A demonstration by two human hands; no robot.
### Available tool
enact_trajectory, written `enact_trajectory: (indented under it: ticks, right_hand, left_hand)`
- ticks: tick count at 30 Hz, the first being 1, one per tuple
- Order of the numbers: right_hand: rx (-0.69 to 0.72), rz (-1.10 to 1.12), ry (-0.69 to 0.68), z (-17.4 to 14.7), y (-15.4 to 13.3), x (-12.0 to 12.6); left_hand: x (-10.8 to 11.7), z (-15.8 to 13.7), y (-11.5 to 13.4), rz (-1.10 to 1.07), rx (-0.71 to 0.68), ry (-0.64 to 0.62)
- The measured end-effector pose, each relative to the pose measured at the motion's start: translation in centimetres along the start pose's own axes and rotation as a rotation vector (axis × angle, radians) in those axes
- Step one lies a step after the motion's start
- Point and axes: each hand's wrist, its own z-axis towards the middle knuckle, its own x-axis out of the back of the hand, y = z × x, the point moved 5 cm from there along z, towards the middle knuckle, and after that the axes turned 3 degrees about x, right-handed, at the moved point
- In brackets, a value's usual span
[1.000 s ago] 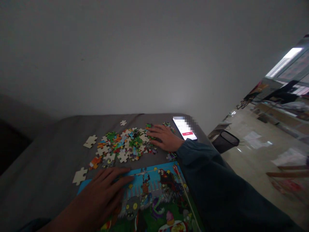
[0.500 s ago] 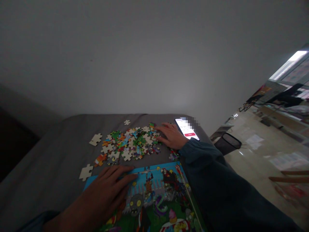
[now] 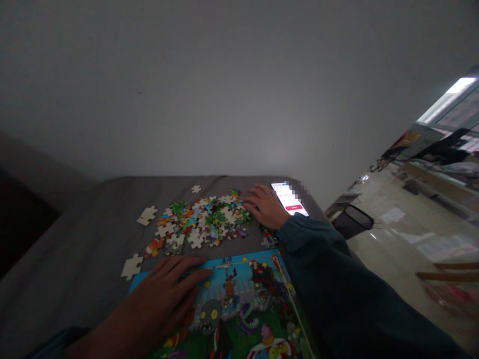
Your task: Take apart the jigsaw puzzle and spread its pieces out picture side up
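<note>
A jigsaw board (image 3: 224, 319) printed with cartoon zombies and a blue sky lies at the bottom centre. Flat across its left side rests my left hand (image 3: 174, 286), fingers stretched out and holding nothing. Beyond the board is a heap of loose jigsaw pieces (image 3: 205, 219), some picture side up, others showing pale backs. My right hand (image 3: 266, 207) is at the heap's right edge, its fingers apart and low beside the pieces; nothing shows in its grasp. Part of a smaller group of pieces (image 3: 268, 238) is hidden under the right wrist and sleeve.
A lit phone (image 3: 287, 197) lies just right of my right hand. Single pieces lie apart on the grey cloth (image 3: 86, 234), including a pale piece (image 3: 131, 267) near the board's left corner. A wall rises behind. A dark mesh bin (image 3: 352, 222) stands on the floor at right.
My right hand has drawn back slightly to the right from the heap, and its fingers have shifted. My left hand stays on the board.
</note>
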Motion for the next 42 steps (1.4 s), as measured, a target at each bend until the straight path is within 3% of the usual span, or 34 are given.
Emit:
enact_trajectory:
  ticks: [8, 16, 24, 35, 42]
  right_hand:
    - [0.008, 0.115, -0.028, 0.2, 0.3, -1.1]
    - [-0.047, 0.17, 0.143, 0.6, 2.1, 1.2]
    - [0.236, 0.31, -0.145, -0.1, -0.5, 0.7]
    - [0.145, 0.256, -0.226, -0.5, 2.2, 1.7]
    - [0.134, 0.194, -0.155, -0.2, 0.0, 1.5]
  left_hand:
    - [-0.3, -0.2, -0.3, -0.022, 0.041, -0.031]
    - [-0.1, -0.1, -0.3, -0.043, 0.038, -0.013]
    - [0.0, -0.1, -0.2, -0.032, 0.03, -0.016]
    - [0.0, -0.2, 0.0, -0.031, 0.027, -0.021]
    - [-0.3, -0.2, -0.3, -0.053, 0.067, -0.065]
